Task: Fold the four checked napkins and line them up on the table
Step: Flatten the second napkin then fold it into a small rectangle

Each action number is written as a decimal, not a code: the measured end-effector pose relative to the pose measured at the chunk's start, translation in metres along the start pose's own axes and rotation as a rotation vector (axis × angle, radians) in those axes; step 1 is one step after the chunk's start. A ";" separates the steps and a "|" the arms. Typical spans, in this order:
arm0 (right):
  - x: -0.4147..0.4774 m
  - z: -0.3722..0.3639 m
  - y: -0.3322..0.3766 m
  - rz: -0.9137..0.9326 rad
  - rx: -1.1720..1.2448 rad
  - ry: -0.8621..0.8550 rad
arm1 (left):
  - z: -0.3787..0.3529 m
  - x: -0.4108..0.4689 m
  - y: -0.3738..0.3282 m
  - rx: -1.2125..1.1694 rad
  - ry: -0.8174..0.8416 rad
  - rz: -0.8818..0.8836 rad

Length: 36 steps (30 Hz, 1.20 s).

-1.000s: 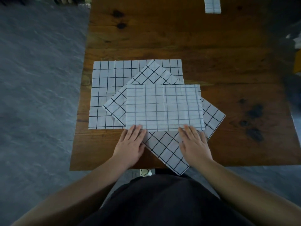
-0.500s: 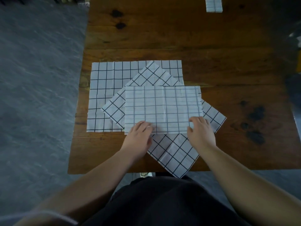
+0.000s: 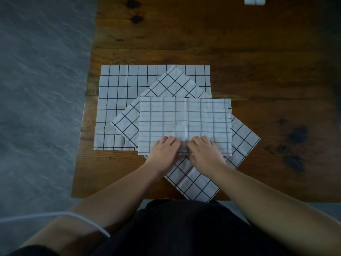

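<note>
A half-folded white napkin with dark checks (image 3: 184,119) lies mid-frame on the brown wooden table (image 3: 239,52), long axis left to right. The left hand (image 3: 163,149) and right hand (image 3: 203,150), fingers curled, pinch its near edge at the middle, side by side; moments earlier they were spread apart.

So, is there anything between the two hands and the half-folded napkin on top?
Nothing visible does. The left hand and the right hand lie directly on the top napkin, fingers curled at its near edge. The diagonal napkin and the flat napkin lie beneath it, not over it.
</note>
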State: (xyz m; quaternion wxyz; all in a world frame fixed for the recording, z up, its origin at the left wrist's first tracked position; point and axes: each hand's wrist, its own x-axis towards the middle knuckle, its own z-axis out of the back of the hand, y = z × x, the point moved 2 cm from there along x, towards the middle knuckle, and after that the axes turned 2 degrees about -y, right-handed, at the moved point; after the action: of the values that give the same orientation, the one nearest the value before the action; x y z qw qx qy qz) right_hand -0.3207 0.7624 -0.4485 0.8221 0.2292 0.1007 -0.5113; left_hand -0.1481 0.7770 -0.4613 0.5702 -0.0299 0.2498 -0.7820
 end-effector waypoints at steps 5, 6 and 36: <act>-0.002 -0.001 -0.002 0.048 -0.005 -0.057 | 0.003 -0.004 0.002 0.014 -0.023 -0.054; -0.003 0.000 -0.001 0.049 -0.003 -0.079 | 0.003 -0.005 0.002 0.023 -0.030 -0.063; -0.090 0.147 0.130 0.133 0.597 -0.500 | 0.188 -0.142 -0.034 -0.803 -0.560 0.085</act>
State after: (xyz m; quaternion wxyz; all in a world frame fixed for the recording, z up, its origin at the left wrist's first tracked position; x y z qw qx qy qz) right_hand -0.2564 0.8120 -0.2476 0.7498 0.3326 -0.2707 -0.5039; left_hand -0.0658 0.8464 -0.2493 0.5905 -0.4461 0.3695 -0.5620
